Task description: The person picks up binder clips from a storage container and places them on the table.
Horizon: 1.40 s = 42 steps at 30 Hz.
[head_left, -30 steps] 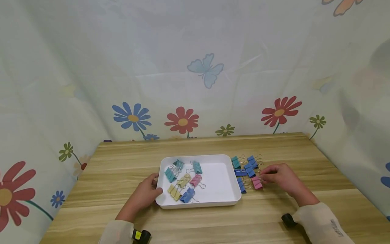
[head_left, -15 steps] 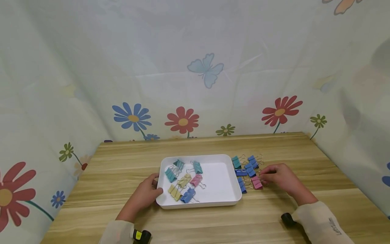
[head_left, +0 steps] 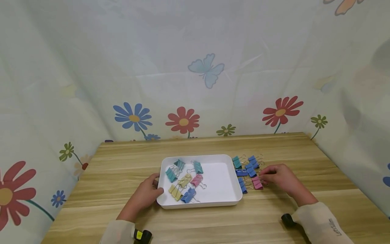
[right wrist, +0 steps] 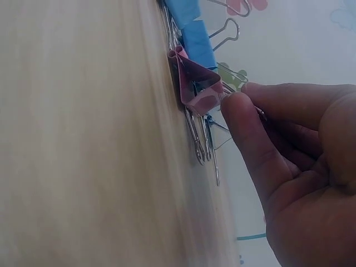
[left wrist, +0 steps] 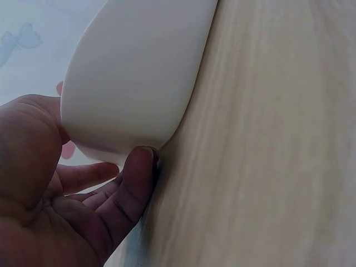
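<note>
My left hand [head_left: 147, 192] grips the left end of a white tray [head_left: 213, 204], its thumb over the rim; the left wrist view shows fingers curled at the tray wall [left wrist: 133, 72]. Inside the tray lie several binder clips, among them a pink one [head_left: 197, 180], a blue one [head_left: 188, 195] and yellow ones [head_left: 184, 180]. To the right of the tray, my right hand [head_left: 281, 178] pinches the wire handle of a pink binder clip [head_left: 257, 183] between thumb and forefinger. In the right wrist view that pink clip [right wrist: 194, 83] sits close against blue clips [right wrist: 197, 44].
Beside the tray's right wall, several blue binder clips [head_left: 251, 166] and a teal one [head_left: 236, 162] lie bunched on the wooden table [head_left: 195, 223]. A flowered cloth [head_left: 152, 78] hangs behind the table's far edge.
</note>
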### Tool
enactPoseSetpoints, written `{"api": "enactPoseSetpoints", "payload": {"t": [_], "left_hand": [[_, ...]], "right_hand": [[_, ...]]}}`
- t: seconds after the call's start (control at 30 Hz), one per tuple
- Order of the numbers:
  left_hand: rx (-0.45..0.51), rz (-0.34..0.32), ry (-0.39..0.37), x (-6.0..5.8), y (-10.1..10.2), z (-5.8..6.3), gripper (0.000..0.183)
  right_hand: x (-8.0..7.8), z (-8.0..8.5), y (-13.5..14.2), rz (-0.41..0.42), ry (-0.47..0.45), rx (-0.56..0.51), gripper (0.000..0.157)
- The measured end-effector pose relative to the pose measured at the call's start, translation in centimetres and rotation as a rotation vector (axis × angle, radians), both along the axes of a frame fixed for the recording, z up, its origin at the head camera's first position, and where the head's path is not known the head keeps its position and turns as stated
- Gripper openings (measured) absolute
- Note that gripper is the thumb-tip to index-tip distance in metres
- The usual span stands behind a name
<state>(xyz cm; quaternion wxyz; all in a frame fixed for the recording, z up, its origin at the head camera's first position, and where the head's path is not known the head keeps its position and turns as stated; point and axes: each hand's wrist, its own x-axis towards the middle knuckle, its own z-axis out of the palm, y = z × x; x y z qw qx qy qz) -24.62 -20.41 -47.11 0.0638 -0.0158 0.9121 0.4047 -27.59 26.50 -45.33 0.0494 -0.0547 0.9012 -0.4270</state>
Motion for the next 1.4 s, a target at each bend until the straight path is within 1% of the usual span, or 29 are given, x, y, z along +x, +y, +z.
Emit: {"api": "enactPoseSetpoints", "payload": {"t": [0.17,0.27,0.4,0.53,0.6,0.8,0.9,1.03,1.23,1.4], "left_hand": [[-0.001,0.001,0.0,0.1,0.1,0.2,0.061],[0.0,0.0,0.0,0.2,0.2,0.3,0.06],[0.002,-0.006,0.005,0.3,0.2,0.5,0.061],[0.004,-0.011,0.01,0.4,0.1,0.5,0.06],[0.002,-0.01,0.011,0.4,0.1,0.5,0.06],[0.0,-0.009,0.008,0.4,0.0,0.5,0.06],[0.0,-0.009,0.01,0.4,0.0,0.4,0.06],[-0.003,-0.009,0.017,0.3,0.0,0.2,0.059],[-0.006,-0.011,0.02,0.3,0.0,0.2,0.059],[-0.003,-0.009,0.012,0.4,0.0,0.4,0.059]], "right_hand": [[0.1,0.1,-0.1,0.0,0.008,0.017,0.017],[0.3,0.1,0.1,0.005,0.022,0.01,0.02],[0.6,0.4,0.3,-0.024,0.043,0.049,0.026],[0.7,0.9,0.4,-0.065,0.1,0.138,0.028],[0.8,1.1,0.3,-0.079,0.133,0.164,0.028],[1.2,1.9,-0.4,-0.086,0.239,0.176,0.028],[1.6,2.3,-0.9,-0.078,0.271,0.153,0.029],[2.0,2.8,-1.5,-0.069,0.272,0.093,0.035],[2.6,3.2,-2.5,-0.041,0.221,-0.045,0.042],[2.8,3.1,-3.3,0.01,0.175,-0.166,0.041]]}}
